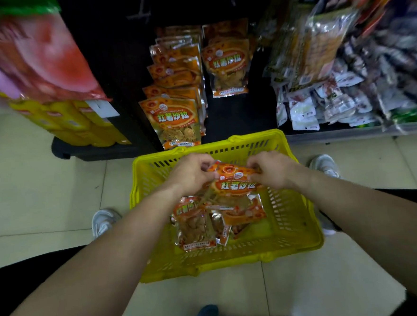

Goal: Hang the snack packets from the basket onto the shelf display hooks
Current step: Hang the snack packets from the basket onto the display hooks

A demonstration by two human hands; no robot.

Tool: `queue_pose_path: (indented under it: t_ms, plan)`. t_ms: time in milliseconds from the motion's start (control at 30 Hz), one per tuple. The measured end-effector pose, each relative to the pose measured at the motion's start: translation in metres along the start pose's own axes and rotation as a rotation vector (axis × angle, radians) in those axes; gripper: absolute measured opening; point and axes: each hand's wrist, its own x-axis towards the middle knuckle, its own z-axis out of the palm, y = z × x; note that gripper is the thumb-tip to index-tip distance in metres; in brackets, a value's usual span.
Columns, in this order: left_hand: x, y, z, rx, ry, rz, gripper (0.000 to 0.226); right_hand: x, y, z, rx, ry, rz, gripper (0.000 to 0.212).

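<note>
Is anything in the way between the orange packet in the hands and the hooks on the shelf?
Nothing visible blocks it. Both hands, left and right, pinch the top of the orange foil snack packet above the yellow plastic basket. The space up to the hanging rows of matching orange packets is open. The hooks themselves are hidden.

Orange snack packet [233, 178] up over the yellow basket [294, 228], pinched at both top corners; more orange packets [202, 222] piled loose on basket floor; same packets [173, 98] hang in overlapping rows on shelf hooks behind
</note>
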Motion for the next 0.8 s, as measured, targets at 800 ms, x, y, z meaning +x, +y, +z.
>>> queue_pose_path:
  t_ms: [800]
  plan:
    - [-0.075,0.082,-0.115,-0.39,0.299,0.165,0.011,-0.036,-0.064,-0.121,0.47,0.39,-0.229,0.012]
